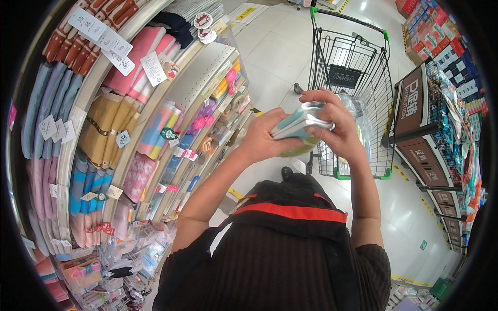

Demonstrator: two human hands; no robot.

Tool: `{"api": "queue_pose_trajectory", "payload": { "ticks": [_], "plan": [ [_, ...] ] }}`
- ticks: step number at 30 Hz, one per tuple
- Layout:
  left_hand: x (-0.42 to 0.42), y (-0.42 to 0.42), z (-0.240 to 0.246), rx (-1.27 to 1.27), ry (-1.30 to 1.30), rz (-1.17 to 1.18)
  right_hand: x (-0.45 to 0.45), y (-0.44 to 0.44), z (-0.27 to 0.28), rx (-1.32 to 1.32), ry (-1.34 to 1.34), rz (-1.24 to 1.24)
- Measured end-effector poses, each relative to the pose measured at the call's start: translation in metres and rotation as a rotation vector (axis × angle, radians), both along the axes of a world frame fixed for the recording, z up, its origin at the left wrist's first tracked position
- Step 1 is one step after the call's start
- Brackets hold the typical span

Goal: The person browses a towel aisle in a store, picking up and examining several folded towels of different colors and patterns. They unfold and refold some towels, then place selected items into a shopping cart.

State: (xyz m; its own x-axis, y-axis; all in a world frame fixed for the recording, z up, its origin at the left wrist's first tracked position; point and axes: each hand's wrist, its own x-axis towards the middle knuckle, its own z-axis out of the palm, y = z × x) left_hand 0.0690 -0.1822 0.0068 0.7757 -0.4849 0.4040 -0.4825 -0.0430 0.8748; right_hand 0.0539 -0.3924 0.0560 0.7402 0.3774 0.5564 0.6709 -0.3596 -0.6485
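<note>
In front of my body, both hands hold a small stack of flat packets in shiny clear plastic, coloured teal, white and green. My left hand clasps the left end, its thumb along the near side. At the right end, the fingers and thumb of my right hand pinch the glossy wrapping. What the packets contain cannot be made out. Just beyond my right hand stands a black wire shopping cart with green corners. Crumpled clear plastic lies inside it, partly hidden by that hand.
On the left, store shelves carry folded towels with tags and smaller packaged goods. A promotion rack of packaged goods lines the right side, with stacked boxes behind. Tiled floor runs between them.
</note>
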Motion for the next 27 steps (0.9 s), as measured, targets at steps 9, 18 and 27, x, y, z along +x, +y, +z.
{"api": "queue_pose_trajectory", "payload": {
  "ticks": [9,18,27],
  "plan": [
    [-0.015,-0.008,-0.005,-0.136,0.188,-0.019,-0.010,0.005,0.004,-0.086,-0.084,-0.088],
    [-0.023,-0.004,-0.023,0.057,0.399,-0.070,-0.016,0.022,0.030,-0.357,-0.563,-0.208],
    [-0.048,0.021,-0.088,-0.252,0.684,0.068,0.008,0.055,-0.005,-0.156,-0.079,-0.118]
  ]
}}
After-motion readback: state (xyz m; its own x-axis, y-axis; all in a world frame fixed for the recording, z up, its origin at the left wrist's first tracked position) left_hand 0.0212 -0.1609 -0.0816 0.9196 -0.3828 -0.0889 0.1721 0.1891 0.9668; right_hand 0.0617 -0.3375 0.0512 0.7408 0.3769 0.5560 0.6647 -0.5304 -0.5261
